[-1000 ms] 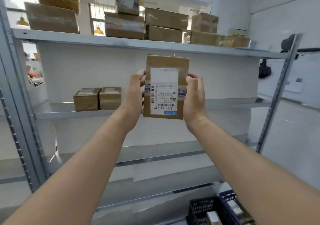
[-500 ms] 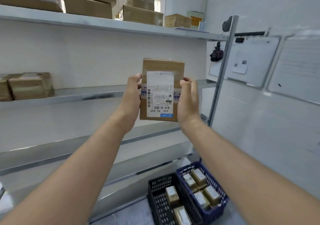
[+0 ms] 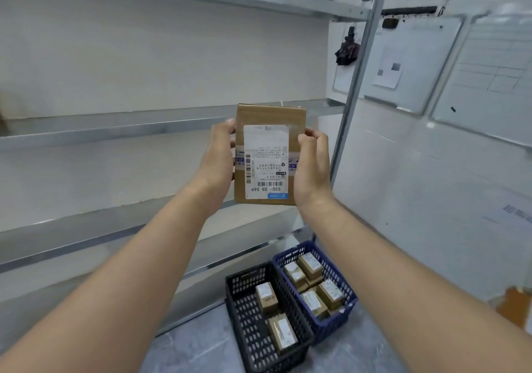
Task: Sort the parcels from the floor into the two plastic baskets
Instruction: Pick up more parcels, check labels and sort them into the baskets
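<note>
head | parcel upright, label upside down, gripped between left hand and right hand, fingers curled round its side edges | held mid-air before shelf, above black basket and blue basket, side by side on floor, both holding parcels

Left hand and right hand are bare; both forearms uncovered along all their visible length.

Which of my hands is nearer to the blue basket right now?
Right. The right hand grips the parcel by its right edge, almost straight above the blue basket; the left hand grips its left edge, farther over.
</note>
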Available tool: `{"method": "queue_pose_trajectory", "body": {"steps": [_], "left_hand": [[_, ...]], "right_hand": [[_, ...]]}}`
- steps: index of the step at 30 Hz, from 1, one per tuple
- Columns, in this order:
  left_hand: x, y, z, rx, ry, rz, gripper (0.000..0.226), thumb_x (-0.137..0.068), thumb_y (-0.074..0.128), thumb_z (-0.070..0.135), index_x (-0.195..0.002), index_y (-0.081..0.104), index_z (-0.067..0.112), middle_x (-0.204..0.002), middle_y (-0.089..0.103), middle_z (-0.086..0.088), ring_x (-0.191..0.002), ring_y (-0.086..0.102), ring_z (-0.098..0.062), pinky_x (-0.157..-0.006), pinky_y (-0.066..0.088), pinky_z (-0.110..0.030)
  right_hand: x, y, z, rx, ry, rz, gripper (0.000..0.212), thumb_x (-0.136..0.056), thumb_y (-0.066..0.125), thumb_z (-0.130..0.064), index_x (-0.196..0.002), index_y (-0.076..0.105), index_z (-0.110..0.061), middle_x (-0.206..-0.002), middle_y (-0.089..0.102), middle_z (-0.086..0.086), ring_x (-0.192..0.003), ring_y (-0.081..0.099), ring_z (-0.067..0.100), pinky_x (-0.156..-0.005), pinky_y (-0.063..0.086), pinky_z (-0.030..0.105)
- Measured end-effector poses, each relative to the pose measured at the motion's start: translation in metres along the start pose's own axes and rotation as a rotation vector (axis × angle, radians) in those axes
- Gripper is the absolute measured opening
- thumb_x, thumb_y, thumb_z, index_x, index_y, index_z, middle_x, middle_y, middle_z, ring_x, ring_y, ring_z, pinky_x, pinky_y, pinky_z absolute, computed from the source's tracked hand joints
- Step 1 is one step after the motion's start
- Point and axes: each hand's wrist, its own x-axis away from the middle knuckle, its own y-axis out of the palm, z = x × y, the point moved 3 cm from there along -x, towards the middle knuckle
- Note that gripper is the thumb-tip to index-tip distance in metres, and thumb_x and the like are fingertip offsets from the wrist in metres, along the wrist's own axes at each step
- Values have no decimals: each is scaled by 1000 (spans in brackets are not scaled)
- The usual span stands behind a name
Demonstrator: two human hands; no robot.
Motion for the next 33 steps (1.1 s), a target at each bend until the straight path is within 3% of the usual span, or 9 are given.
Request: {"method": "queue_pose_trajectory", "body": {"steps": [5,8,11,13,15,19,23,28,33], "left_hand": [[-67,6,-35,-32,-42,-11,43,-108,25,46,-92,60,26,-52,66,17,-44,61,3,-65,43,-31],[-121,5,-64,-12,-98,-29,44,-106,26,49,-115,60,22,-54,67,17,-58,68,-6,-73,50,-35],[-167,5,-97,42,-183,-69,46,-105,28,52,-93,66,31,-57,69,11,-77,65,-21,-90,53,-48],[-189,7,-119,67,-246,-80,45,-104,28,54,-94,67,34,-64,70,8,-83,66,-24,-97,54,-53],[-204,10,-139,51,-304,-88,44,-104,28,54,-98,65,32,-64,71,8,-87,67,-25,-100,53,-55],[-234,17,-173,20,-341,-52,45,-107,24,50,-94,63,31,-64,68,7,-83,65,-21,-98,53,-50],[-258,31,-209,6,-378,4,48,-106,22,50,-98,65,31,-58,68,14,-81,64,-20,-95,53,-45],[-272,57,-255,61,-418,190,41,-105,27,47,-103,65,32,-95,69,6,-88,65,-20,-90,51,-43],[-274,87,-304,48,-479,400,39,-105,32,49,-106,62,25,-98,70,4,-90,66,-20,-89,50,-44]], "right_hand": [[-54,19,44,43,43,17,41,-99,45,-44,-132,52,-22,-111,73,2,-104,73,23,-87,62,47],[-99,32,77,104,72,18,26,-113,42,-28,-134,52,-18,-109,72,1,-96,72,16,-79,60,36],[-137,42,107,149,104,41,24,-114,41,-23,-132,55,-16,-106,71,0,-87,71,4,-72,57,24],[-158,47,129,168,142,41,22,-114,41,-23,-129,55,-16,-104,70,1,-79,70,-1,-64,55,17],[-172,53,149,158,187,45,24,-112,43,-29,-128,56,-16,-109,72,7,-90,72,10,-69,59,24],[-199,62,187,151,248,60,35,-94,42,-44,-119,62,-29,-121,73,7,-115,71,26,-97,60,50],[-233,54,226,131,302,6,28,-104,40,-38,-120,63,-31,-122,73,-1,-116,68,19,-96,58,40],[-277,34,283,146,371,-164,28,-111,38,-33,-125,62,-27,-117,74,1,-109,71,19,-83,57,35],[-311,8,337,128,430,-334,29,-112,38,-28,-128,62,-23,-120,71,-1,-113,67,16,-89,55,34]]}}
